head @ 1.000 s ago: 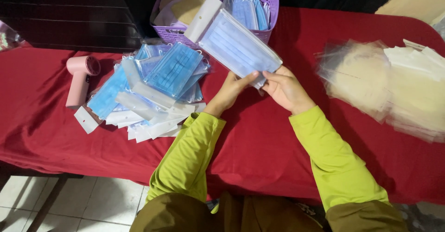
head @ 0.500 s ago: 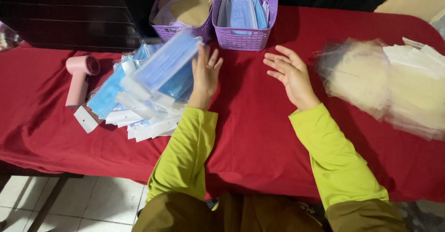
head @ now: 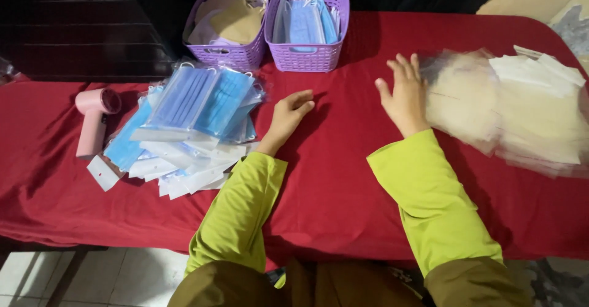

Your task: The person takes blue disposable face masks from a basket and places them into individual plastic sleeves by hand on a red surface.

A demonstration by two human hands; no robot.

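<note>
Hands empty, your right hand (head: 404, 95) lay with fingers spread at the edge of the clear sleeves (head: 466, 98) on the red worktop (head: 331, 178); your left hand (head: 289, 115), loosely curled, rested beside the packed blue masks (head: 196, 101); peeling off only the top sleeve looked wisest.

A heap of flat, clear packets holding blue masks (head: 190, 120) lies on the red surface (head: 331, 178), just left of the left hand (head: 288, 115); white flaps stick out of the heap on the side away from the baskets. To the right of that heap, well apart, a fanned stack of empty clear sleeves (head: 515, 110) with white and cream backing lies under the fingertips of the right hand (head: 404, 95).
</note>
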